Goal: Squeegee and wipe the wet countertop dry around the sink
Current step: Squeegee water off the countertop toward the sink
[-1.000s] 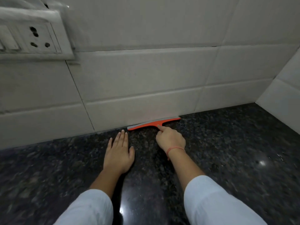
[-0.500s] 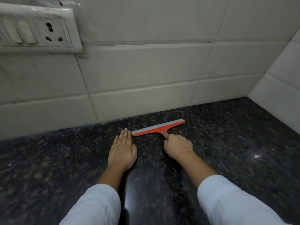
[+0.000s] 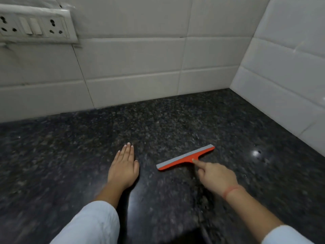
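An orange squeegee (image 3: 184, 157) with a grey rubber blade lies with its blade on the dark speckled granite countertop (image 3: 175, 120), angled up to the right. My right hand (image 3: 215, 176) grips its handle, which the hand hides, with the index finger stretched onto the orange head. My left hand (image 3: 124, 167) rests flat on the countertop to the left of the squeegee, palm down, fingers together, holding nothing. No sink is in view.
White tiled wall (image 3: 131, 71) runs along the back, and a second tiled wall (image 3: 281, 81) closes the corner on the right. A white socket and switch plate (image 3: 35, 27) is mounted upper left. A light glare (image 3: 255, 153) shows on the stone at right.
My right hand has drawn the squeegee from the foot of the back wall across the countertop toward me. My left hand stays flat on the stone.
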